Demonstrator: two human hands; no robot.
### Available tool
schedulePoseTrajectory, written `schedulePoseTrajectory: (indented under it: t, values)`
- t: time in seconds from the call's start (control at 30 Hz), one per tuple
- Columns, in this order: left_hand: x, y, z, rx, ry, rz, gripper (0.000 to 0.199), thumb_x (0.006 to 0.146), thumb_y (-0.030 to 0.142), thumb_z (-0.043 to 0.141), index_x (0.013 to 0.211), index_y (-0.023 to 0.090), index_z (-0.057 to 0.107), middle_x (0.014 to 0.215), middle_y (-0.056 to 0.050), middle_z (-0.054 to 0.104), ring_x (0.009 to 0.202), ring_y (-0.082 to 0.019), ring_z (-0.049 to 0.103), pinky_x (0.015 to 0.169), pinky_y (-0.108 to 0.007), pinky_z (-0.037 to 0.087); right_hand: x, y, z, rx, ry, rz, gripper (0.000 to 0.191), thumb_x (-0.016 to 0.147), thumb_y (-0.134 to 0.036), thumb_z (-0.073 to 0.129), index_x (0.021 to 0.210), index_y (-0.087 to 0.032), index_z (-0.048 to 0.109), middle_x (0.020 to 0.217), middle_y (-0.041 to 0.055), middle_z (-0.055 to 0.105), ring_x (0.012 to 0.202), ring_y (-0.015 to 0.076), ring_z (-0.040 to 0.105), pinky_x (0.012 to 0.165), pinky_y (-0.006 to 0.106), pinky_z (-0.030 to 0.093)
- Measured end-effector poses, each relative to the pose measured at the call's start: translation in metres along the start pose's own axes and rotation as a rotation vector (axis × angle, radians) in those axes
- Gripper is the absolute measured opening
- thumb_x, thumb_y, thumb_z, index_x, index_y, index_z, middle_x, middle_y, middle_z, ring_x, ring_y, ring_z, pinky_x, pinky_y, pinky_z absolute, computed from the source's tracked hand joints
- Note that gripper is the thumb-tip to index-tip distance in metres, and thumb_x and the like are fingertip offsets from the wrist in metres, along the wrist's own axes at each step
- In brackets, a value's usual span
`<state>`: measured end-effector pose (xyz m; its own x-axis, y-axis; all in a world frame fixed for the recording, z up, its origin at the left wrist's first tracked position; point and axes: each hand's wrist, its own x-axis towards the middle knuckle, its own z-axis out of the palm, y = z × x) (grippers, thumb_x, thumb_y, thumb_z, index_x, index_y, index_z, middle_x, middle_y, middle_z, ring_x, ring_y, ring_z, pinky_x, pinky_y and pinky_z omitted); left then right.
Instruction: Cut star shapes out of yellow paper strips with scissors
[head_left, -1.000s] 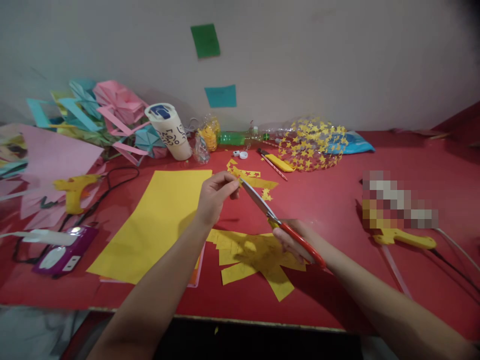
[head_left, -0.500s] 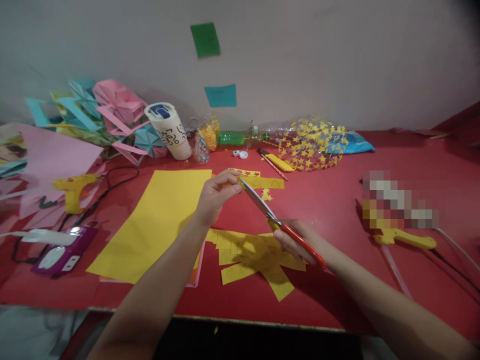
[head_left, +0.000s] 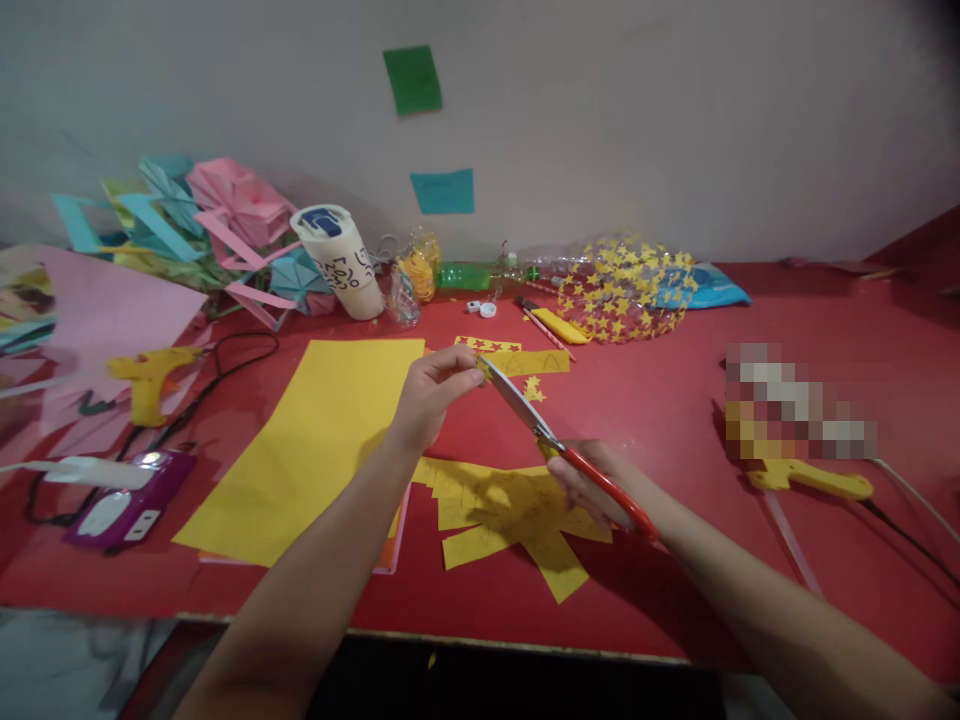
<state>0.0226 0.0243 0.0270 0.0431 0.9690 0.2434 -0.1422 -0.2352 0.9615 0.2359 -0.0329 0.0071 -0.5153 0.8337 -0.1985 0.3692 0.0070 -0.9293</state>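
My left hand (head_left: 439, 392) pinches the left end of a yellow paper strip (head_left: 534, 363) that has pencilled zigzag lines on it. In my right hand (head_left: 589, 480) is a pair of red-handled scissors (head_left: 531, 412), its blades pointing up and left, tips at the paper by my left fingertips. Beyond the strip lies a yellow strip with star-shaped holes (head_left: 489, 345). Small yellow paper stars (head_left: 534, 388) rest near the blades. Below my hands several cut yellow strips (head_left: 480, 500) are fanned out on the red table. How far the blades are parted is hard to make out.
Yellow sheets (head_left: 300, 450) lie at left, near a yellow glue gun (head_left: 146, 378) and a purple power socket (head_left: 131, 500). At the back stand a white cup (head_left: 349, 275) and a clear star-covered bottle piece (head_left: 626, 290). Another glue gun (head_left: 814, 477) lies right.
The paper strip has tilted slightly, its zigzag marks now showing more plainly. Both hands and the scissors stay nearly in place.
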Motion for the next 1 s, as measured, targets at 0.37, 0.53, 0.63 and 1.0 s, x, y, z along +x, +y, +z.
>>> schedulePoseTrajectory:
  t: [0.37,0.53,0.63,1.0]
  values:
    - [0.0007,-0.0002,-0.0011,0.052,-0.015,0.008,0.013,0.064,0.026,0.067,0.054,0.021,0.06,0.06,0.001,0.055,0.064,-0.015,0.052,0.067,-0.031,0.043,0.0029,0.0099,0.0006,0.031,0.039,0.043,0.057,0.079,-0.071,0.057,0.056,-0.023,0.034,0.047,-0.0055,0.04,0.037,0.0061,0.033,0.035,0.021,0.024]
    - [0.0007,-0.0001,-0.0016,0.065,-0.021,0.014,0.014,0.064,0.027,0.067,0.054,0.021,0.059,0.06,0.001,0.054,0.064,-0.015,0.051,0.067,-0.032,0.042,0.0031,0.0076,0.0,0.039,0.01,0.06,0.057,0.079,-0.069,0.059,0.057,-0.023,0.034,0.047,-0.0055,0.04,0.037,0.0062,0.032,0.035,0.021,0.022]
    - [0.0011,-0.001,-0.0025,0.064,-0.034,0.015,0.014,0.065,0.027,0.067,0.056,0.021,0.059,0.061,0.001,0.055,0.065,-0.015,0.051,0.067,-0.032,0.042,0.0028,0.007,-0.0002,0.031,0.005,0.055,0.057,0.079,-0.07,0.057,0.057,-0.023,0.033,0.047,-0.0051,0.04,0.038,0.0064,0.033,0.035,0.021,0.021]
    - [0.001,-0.0007,-0.0032,0.058,-0.028,0.029,0.015,0.064,0.025,0.067,0.053,0.021,0.058,0.06,0.001,0.051,0.063,-0.014,0.047,0.066,-0.031,0.04,0.0022,0.0021,0.0003,0.044,0.052,0.096,0.054,0.075,-0.067,0.06,0.056,-0.024,0.035,0.045,-0.0052,0.043,0.035,0.0069,0.035,0.036,0.023,0.027]
